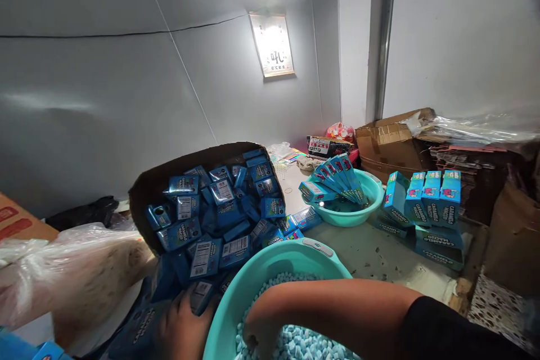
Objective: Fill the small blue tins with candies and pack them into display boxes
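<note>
My left hand (188,326) is at the bottom, left of the large tub, its fingers curled around a small blue box (201,294) with a white label. Other blue boxes lie about it. My right hand (264,329) reaches down into the large turquoise tub (247,261), among many small pale-blue candies (301,343). Its fingers are hidden by the hand itself and the candies. Behind my left hand, a carton (141,180) lies tipped on its side, with many blue boxes (221,191) spilling out of its mouth.
A smaller turquoise basin (346,217) holds blue display boxes (343,177). More upright display boxes (430,197) stand to its right on the table (379,259). Brown cartons (388,143) and plastic wrap (476,129) are at back right. Clear plastic bags (84,264) lie at left.
</note>
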Demonstrator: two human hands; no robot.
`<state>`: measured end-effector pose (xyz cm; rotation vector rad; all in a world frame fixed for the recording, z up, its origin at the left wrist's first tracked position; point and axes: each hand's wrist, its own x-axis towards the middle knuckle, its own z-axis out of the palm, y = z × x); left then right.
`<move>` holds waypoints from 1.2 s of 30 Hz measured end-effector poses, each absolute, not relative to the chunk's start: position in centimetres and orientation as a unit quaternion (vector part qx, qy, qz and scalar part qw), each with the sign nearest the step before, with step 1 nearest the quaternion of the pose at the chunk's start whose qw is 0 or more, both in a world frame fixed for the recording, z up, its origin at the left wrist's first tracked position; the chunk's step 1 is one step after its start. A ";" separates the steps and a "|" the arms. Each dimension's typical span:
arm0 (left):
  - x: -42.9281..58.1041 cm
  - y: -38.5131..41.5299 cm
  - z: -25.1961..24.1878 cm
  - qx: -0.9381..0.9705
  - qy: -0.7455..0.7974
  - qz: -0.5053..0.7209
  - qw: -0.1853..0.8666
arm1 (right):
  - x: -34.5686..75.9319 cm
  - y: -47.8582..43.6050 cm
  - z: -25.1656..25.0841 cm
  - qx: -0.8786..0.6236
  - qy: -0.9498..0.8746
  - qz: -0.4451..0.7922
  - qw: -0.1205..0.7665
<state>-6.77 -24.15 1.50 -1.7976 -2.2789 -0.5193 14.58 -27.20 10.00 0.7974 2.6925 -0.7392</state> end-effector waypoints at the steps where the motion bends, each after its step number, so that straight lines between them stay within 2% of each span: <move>1: -6.8 -24.1 1.5 -0.608 -0.768 -0.177 0.100 | 14.5 -27.1 10.0 0.254 0.915 -0.266 0.167; 3: -6.8 -24.1 1.4 -0.611 -0.764 -0.179 0.104 | 14.3 -26.9 9.9 0.238 0.905 -0.275 0.223; 18: -5.9 -24.5 2.3 -0.590 -0.786 -0.173 0.065 | 14.0 -26.7 9.6 0.244 0.894 -0.293 0.235; 25: -6.1 -24.6 2.2 -0.603 -0.776 -0.166 0.079 | 14.2 -27.4 10.5 0.270 0.886 -0.296 0.233; 36: -6.2 -24.4 2.0 -0.594 -0.781 -0.175 0.078 | 14.7 -27.3 10.1 0.293 0.903 -0.261 0.172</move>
